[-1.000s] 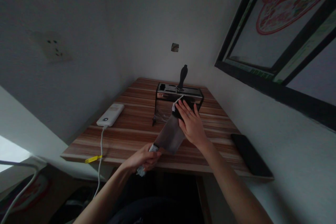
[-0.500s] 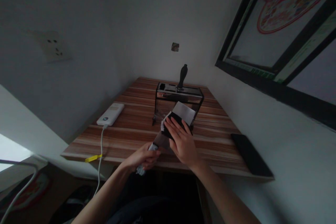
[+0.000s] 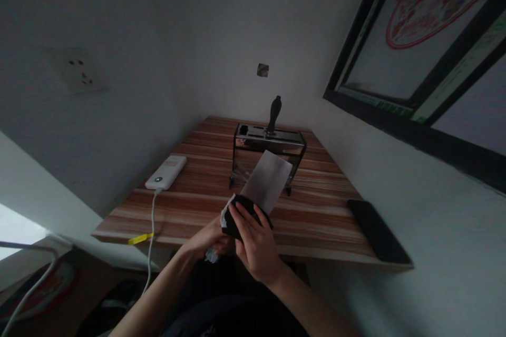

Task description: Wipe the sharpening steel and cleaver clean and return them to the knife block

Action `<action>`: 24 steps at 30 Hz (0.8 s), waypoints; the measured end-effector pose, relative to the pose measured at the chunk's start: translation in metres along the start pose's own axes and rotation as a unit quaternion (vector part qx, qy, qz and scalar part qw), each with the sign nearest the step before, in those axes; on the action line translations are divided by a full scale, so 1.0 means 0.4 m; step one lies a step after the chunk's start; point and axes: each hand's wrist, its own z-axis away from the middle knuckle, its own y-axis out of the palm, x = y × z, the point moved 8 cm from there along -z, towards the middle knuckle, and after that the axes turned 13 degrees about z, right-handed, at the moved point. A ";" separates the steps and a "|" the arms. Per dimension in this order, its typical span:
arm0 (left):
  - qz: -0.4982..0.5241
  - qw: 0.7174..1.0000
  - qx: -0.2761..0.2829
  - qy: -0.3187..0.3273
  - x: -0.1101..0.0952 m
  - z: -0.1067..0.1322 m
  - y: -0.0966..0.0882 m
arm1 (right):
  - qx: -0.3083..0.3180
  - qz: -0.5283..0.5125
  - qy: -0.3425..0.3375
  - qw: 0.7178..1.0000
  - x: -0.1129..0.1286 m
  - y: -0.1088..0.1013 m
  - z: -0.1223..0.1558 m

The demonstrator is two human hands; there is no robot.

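A cleaver [image 3: 270,178] with a broad pale blade points away from me above the table's front part. My left hand [image 3: 210,237] is wrapped round its handle, which has a clear plastic-like wrap poking out below. My right hand [image 3: 255,245] presses a black cloth [image 3: 233,224] with a whitish edge against the blade near the handle, fingers laid over it. The cloth hides the blade's base and part of my left hand. Behind the blade stands a metal-topped knife rack [image 3: 269,137] with a black-handled tool [image 3: 275,115] upright in it.
A white power bank [image 3: 166,172] with a cable [image 3: 152,221] and yellow tag [image 3: 140,238] lies left on the wooden table [image 3: 193,189]. A black phone-like slab [image 3: 377,231] rests at the right edge. Walls close in behind; a framed picture [image 3: 427,37] hangs right.
My right hand and the black cloth have slid down the blade towards me, to the handle end. More of the blade's far part is now bare. My left hand stays in place.
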 end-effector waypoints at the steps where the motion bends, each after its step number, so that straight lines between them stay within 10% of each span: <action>1: -0.004 1.000 0.000 0.000 0.001 -0.001 -0.002 | 0.002 0.004 -0.008 1.000 0.001 0.003 0.002; 24: -0.006 0.998 0.044 -0.036 -0.020 0.005 0.046 | 0.038 0.086 -0.051 0.994 -0.078 -0.017 -0.015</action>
